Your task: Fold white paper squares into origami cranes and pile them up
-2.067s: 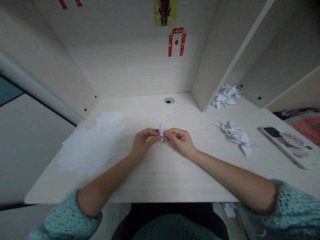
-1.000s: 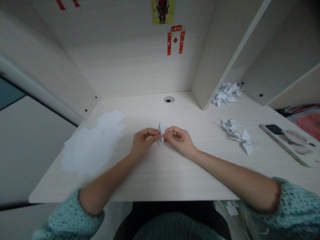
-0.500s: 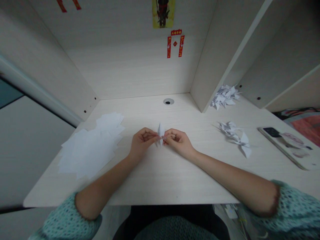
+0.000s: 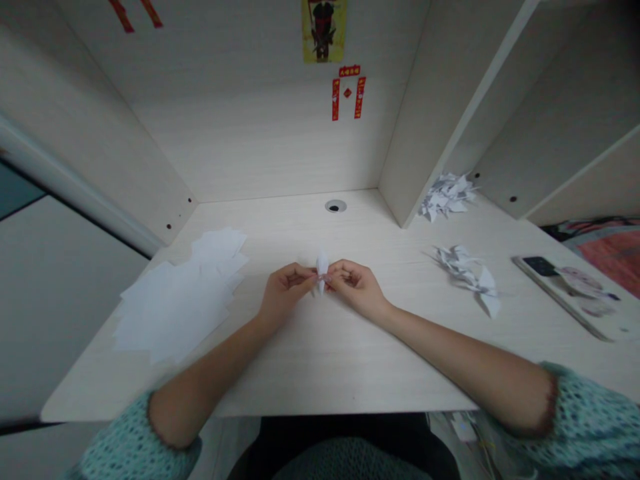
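Observation:
Between my two hands stands a small piece of folded white paper (image 4: 323, 262), narrow and pointed at the top. My left hand (image 4: 286, 288) pinches its left side between thumb and fingers. From the right, my right hand (image 4: 361, 285) pinches it the same way, the fingertips of both hands almost meeting. The fingertips cover the paper's middle, so its inner folds are hidden. To the left lies a spread of flat white paper sheets (image 4: 180, 297), overlapping one another. Several folded paper pieces (image 4: 465, 270) lie in a loose row to the right.
A heap of folded white papers (image 4: 447, 197) sits behind the upright divider (image 4: 425, 127). A phone (image 4: 565, 293) with a decorated back lies at the right. The desk (image 4: 295, 373) has a round cable hole (image 4: 335, 206) near the back panel. Red cloth (image 4: 613, 253) shows at far right.
The folded paper's pointed top looks slightly wider and more rounded now. Both hands keep their pinch in nearly the same place. The whole view has shifted slightly.

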`<control>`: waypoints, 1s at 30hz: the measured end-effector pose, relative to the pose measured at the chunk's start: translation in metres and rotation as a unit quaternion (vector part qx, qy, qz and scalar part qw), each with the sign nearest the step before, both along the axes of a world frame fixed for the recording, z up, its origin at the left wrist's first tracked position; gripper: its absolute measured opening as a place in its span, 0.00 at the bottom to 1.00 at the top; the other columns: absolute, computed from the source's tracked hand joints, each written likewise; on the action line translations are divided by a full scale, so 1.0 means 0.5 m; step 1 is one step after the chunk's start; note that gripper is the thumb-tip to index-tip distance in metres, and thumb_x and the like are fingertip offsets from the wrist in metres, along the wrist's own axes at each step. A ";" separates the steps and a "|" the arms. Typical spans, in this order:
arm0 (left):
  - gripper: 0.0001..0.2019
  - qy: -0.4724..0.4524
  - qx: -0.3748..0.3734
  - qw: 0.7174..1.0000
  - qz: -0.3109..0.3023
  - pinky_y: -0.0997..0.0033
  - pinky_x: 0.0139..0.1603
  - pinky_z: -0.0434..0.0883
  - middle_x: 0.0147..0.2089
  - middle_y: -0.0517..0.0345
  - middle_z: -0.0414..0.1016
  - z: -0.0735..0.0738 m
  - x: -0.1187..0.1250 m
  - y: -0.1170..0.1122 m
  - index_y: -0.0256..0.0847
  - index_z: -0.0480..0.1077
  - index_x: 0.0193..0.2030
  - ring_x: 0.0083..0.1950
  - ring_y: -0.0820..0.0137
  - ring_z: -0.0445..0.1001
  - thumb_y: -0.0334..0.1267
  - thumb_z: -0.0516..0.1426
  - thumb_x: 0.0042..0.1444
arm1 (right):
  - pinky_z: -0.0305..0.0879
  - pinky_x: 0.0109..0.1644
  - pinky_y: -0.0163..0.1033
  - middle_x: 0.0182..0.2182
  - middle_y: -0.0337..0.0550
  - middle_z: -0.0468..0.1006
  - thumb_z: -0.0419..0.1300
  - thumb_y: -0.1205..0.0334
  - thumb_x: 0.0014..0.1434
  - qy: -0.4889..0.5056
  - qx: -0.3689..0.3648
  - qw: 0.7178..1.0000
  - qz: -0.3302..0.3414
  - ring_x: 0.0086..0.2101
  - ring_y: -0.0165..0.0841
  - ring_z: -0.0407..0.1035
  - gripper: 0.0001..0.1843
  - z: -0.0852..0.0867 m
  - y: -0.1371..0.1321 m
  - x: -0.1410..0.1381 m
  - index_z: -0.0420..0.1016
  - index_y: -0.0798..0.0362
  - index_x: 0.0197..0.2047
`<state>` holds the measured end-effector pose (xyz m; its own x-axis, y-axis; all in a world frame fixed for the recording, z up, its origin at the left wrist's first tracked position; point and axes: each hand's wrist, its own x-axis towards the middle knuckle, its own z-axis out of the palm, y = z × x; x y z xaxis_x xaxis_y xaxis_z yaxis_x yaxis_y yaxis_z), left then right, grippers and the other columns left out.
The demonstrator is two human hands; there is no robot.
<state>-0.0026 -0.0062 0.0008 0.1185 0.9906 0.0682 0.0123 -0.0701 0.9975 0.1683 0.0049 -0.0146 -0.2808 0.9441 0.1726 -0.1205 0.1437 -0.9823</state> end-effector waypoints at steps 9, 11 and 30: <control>0.08 0.057 0.024 0.998 0.014 0.67 0.41 0.72 0.33 0.56 0.80 0.006 -0.007 -0.003 0.41 0.77 0.31 0.35 0.67 0.77 0.43 0.64 0.48 | 0.68 0.34 0.36 0.23 0.38 0.76 0.64 0.50 0.51 0.045 -0.041 0.998 0.016 0.25 0.29 0.71 0.14 0.010 -0.004 0.000 0.72 0.53 0.31; 0.08 0.093 0.046 0.994 0.029 0.67 0.42 0.72 0.33 0.56 0.80 0.011 -0.006 -0.007 0.41 0.78 0.31 0.35 0.67 0.77 0.43 0.64 0.47 | 0.69 0.34 0.36 0.23 0.38 0.77 0.64 0.50 0.51 0.045 -0.048 0.998 0.018 0.25 0.29 0.72 0.14 0.011 -0.005 0.000 0.72 0.53 0.31; 0.07 0.137 0.047 0.989 0.039 0.68 0.42 0.73 0.33 0.56 0.81 0.026 0.001 -0.013 0.41 0.78 0.29 0.36 0.67 0.78 0.42 0.64 0.47 | 0.65 0.33 0.35 0.22 0.38 0.76 0.63 0.50 0.52 0.001 -0.020 1.000 -0.002 0.25 0.31 0.71 0.14 0.007 -0.008 -0.001 0.69 0.52 0.30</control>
